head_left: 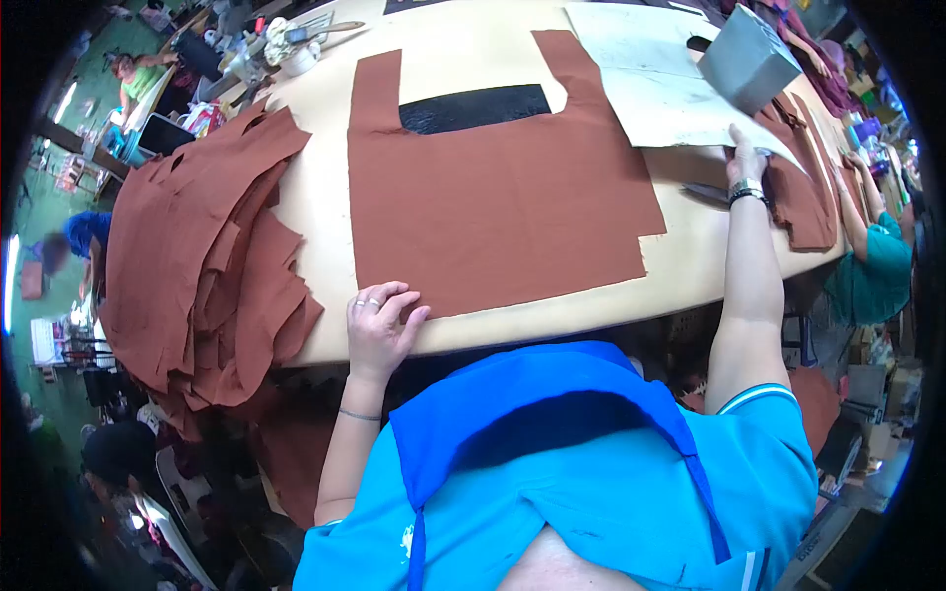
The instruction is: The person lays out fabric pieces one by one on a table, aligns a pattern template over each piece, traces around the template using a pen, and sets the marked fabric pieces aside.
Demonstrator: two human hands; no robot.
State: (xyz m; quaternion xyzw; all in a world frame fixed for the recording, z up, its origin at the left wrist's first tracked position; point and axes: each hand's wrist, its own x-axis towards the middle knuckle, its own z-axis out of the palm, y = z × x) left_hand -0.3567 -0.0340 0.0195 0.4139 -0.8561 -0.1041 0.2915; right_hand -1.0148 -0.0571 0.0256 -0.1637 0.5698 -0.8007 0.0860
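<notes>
Head view: I have the left grip (377, 327) at the near left corner of the brown panel (498, 222), fingers loosely curled, thumb apart; whether it pinches cloth I cannot tell. The right grip (746, 165) pinches the near edge of the white sheet (655, 98), where a grey block (751, 61) sits. The panel lies flat mid-tabletop (690, 251). I judge the step as steadying cloth while handling the sheet; the next move calls for a firm sheet hold, minding the block. Room is slim along the near edge; bare strips separate the panel from the brown pile (182, 246) and dark tool (706, 194).
</notes>
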